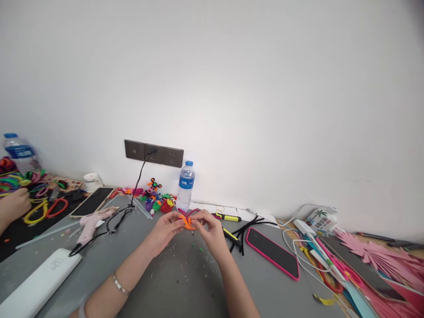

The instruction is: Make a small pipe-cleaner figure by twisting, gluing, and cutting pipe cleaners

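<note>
Both hands meet over the middle of the grey table mat (185,278). Between them is a bent orange pipe cleaner (187,222). My left hand (167,229) pinches its left side with thumb and forefinger. On the other side, my right hand (209,229) has its fingertips closed on the same orange piece. Just behind the hands lies a dark pink pipe cleaner (183,212), partly hidden by them. A water bottle (186,185) with a blue label stands upright beyond it.
Left lie a pink glue gun (88,227), a phone (93,202), scissors (46,211) and a white box (41,282); another person's hand (16,205) is there. Pipe-cleaner figures (157,198) stand near the wall. Right are black pipe cleaners (243,229), a pink-cased phone (273,253) and pink folded paper (374,251).
</note>
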A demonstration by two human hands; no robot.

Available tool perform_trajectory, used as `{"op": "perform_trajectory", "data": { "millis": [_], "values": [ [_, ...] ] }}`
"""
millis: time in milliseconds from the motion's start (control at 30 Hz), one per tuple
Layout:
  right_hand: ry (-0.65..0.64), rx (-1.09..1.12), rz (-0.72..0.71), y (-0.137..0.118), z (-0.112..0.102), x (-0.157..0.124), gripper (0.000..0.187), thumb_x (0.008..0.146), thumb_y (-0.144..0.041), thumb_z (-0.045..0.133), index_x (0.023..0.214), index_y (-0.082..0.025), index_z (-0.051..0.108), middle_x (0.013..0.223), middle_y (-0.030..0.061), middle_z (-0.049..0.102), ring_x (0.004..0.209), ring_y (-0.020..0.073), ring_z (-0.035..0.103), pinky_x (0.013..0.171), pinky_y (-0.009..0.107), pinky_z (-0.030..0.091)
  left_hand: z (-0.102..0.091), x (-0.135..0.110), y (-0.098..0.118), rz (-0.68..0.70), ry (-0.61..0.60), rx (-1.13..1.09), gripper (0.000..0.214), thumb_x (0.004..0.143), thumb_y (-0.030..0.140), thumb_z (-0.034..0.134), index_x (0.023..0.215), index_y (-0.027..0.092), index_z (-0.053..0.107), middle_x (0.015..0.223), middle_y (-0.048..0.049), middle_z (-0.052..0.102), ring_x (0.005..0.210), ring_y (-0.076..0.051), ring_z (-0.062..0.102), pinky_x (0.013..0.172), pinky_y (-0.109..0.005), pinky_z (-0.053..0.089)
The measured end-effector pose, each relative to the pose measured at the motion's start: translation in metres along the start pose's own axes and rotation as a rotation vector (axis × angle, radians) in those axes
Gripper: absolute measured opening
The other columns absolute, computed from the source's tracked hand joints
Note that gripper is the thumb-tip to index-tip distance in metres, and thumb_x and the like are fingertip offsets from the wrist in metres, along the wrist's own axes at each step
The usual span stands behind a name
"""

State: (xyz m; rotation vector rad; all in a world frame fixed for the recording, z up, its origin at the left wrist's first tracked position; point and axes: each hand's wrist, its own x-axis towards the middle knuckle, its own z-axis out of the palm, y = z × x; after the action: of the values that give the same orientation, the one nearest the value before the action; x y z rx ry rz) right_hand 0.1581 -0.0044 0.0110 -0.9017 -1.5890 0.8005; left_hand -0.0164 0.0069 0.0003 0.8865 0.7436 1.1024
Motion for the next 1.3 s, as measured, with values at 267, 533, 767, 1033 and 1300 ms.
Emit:
{"op": "perform_trajectory", "data": {
  "millis": [267, 533, 767, 1033, 1300],
  "values": [
    [-0.005, 0.042, 0.002, 0.001, 0.004, 0.0, 0.01, 0.083, -0.028, 0.063, 0.082, -0.022, 0.071, 0.079, 0.0048, 0.065, 0.074, 0.0185, 0.057, 0.063, 0.029, 0.044, -0.004, 0.002, 0.0, 0.032, -0.003, -0.015, 0.02, 0.067, 0.026, 0.081, 0.077, 0.015, 0.067, 0.078, -0.0025, 0.066, 0.077, -0.014, 0.061, 0.078, -0.027, 0.05],
    [0.059, 0.024, -0.017, 0.0, -0.003, 0.001, 0.011, 0.082, -0.029, 0.064, 0.087, -0.023, 0.072, 0.082, 0.0044, 0.064, 0.073, 0.0178, 0.054, 0.066, 0.031, 0.042, 0.0, 0.001, 0.0, 0.012, 0.044, -0.084, 0.022, 0.062, 0.023, 0.085, 0.073, 0.015, 0.067, 0.072, 0.0002, 0.066, 0.073, -0.012, 0.061, 0.075, -0.024, 0.051],
    [0.021, -0.011, -0.008, -0.004, -0.002, 0.001, 0.008, 0.08, -0.028, 0.064, 0.076, -0.022, 0.064, 0.076, 0.002, 0.059, 0.069, 0.0165, 0.051, 0.064, 0.03, 0.041, 0.005, -0.002, 0.005, 0.016, 0.032, -0.106, 0.022, 0.062, 0.022, 0.085, 0.072, 0.015, 0.067, 0.07, 0.0002, 0.066, 0.071, -0.012, 0.062, 0.075, -0.024, 0.05],
    [-0.051, -0.002, 0.02, -0.007, 0.0, -0.003, 0.007, 0.083, -0.025, 0.06, 0.078, -0.021, 0.06, 0.075, 0.0002, 0.056, 0.069, 0.015, 0.048, 0.065, 0.028, 0.038, 0.004, -0.003, 0.005, 0.022, -0.014, -0.076, 0.021, 0.064, 0.023, 0.083, 0.072, 0.015, 0.066, 0.075, -0.0013, 0.068, 0.074, -0.013, 0.061, 0.076, -0.025, 0.05],
    [-0.058, 0.03, 0.058, -0.01, -0.005, -0.001, 0.014, 0.085, -0.032, 0.058, 0.078, -0.021, 0.057, 0.075, 0.0007, 0.054, 0.066, 0.0147, 0.047, 0.063, 0.027, 0.039, 0.002, 0.0, 0.006, 0.026, 0.06, -0.139, 0.023, 0.062, 0.024, 0.085, 0.073, 0.016, 0.066, 0.072, 0.001, 0.066, 0.071, -0.011, 0.06, 0.074, -0.024, 0.05]
  ]
}}
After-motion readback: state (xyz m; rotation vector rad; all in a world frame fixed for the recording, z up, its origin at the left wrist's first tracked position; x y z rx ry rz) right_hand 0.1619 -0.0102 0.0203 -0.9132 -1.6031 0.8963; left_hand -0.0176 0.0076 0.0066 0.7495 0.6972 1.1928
